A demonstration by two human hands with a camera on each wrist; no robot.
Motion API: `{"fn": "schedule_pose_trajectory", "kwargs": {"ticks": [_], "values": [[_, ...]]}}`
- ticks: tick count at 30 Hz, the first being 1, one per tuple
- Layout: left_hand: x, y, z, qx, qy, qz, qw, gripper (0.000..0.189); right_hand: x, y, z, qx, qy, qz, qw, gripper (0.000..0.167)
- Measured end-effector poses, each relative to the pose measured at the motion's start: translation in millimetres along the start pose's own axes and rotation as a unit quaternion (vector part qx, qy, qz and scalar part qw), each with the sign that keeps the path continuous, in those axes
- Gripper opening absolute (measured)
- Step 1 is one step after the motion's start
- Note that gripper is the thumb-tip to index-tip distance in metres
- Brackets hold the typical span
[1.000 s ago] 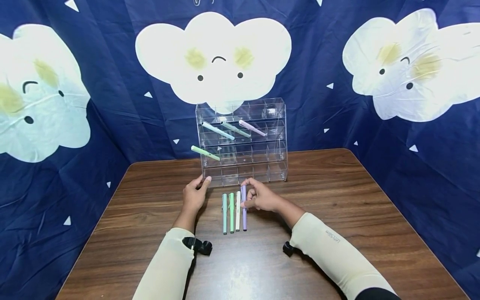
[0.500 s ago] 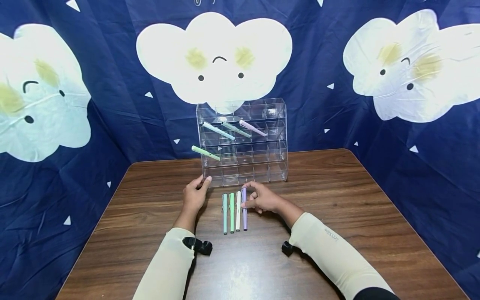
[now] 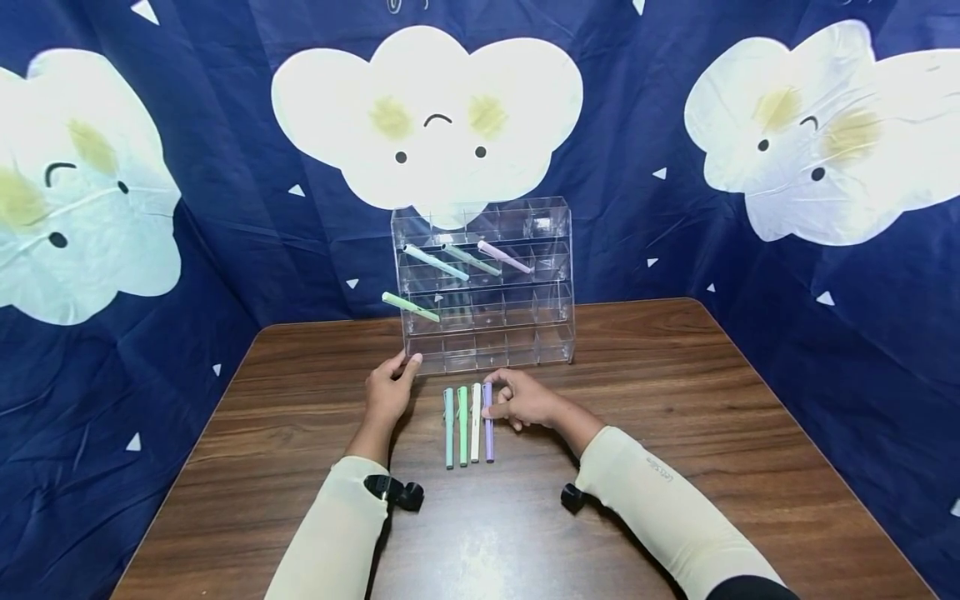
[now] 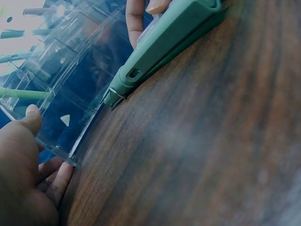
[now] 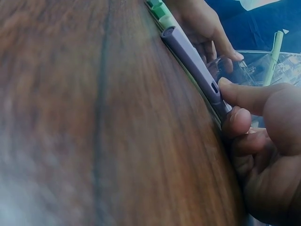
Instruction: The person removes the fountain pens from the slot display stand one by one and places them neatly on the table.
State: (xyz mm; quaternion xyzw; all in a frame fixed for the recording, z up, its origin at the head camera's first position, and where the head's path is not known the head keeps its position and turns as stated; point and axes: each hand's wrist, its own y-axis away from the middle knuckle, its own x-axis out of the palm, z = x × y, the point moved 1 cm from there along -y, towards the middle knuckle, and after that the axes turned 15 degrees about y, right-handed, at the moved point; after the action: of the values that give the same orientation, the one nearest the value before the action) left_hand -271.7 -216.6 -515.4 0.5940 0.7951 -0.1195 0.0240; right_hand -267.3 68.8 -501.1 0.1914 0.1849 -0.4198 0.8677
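Note:
My left hand [image 3: 390,392] holds the lower left corner of a clear pen rack [image 3: 491,342]. In the left wrist view, its thumb [image 4: 32,120] lies along the rack's side and its fingers are at the bottom edge. My right hand [image 3: 527,397] pinches a purple pen [image 3: 489,433] between thumb and fingers near its capped end. That pen lies on the table at the right end of a row. Beside it are a white pen [image 3: 476,425], a green pen [image 3: 462,429] and a teal pen [image 3: 449,433], side by side.
On the rack's tiers rest a light blue pen [image 3: 435,261], a grey-green pen [image 3: 472,259], a pink pen [image 3: 505,256] and a light green pen [image 3: 409,306] that juts past the left side. A blue cloud-print curtain [image 3: 622,267] stands behind the wooden table [image 3: 637,375].
The purple pen's capped end has come slightly down and towards me, level with the row, and my right hand has moved with it. My left hand stays at the rack corner.

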Motion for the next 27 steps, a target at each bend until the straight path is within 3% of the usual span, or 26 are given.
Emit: {"fn": "schedule_pose_trajectory", "kwargs": {"ticks": [12,21,27], "values": [[-0.3,0.7,0.1,-0.007,-0.005,0.002,1.0,0.057,2.9,-3.1,-4.1,0.007,0.016,-0.007,0.9998,0.071],[0.2,0.6,1.0,0.014,-0.031,-0.006,0.9994,0.054,1.7,-0.6,-1.8,-0.008,0.003,-0.006,0.9999,0.075],[1.0,1.0,-1.4,0.011,-0.029,-0.007,0.9995,0.055,-0.5,-0.6,-2.7,-0.015,0.005,-0.01,0.9998,0.077]]}}
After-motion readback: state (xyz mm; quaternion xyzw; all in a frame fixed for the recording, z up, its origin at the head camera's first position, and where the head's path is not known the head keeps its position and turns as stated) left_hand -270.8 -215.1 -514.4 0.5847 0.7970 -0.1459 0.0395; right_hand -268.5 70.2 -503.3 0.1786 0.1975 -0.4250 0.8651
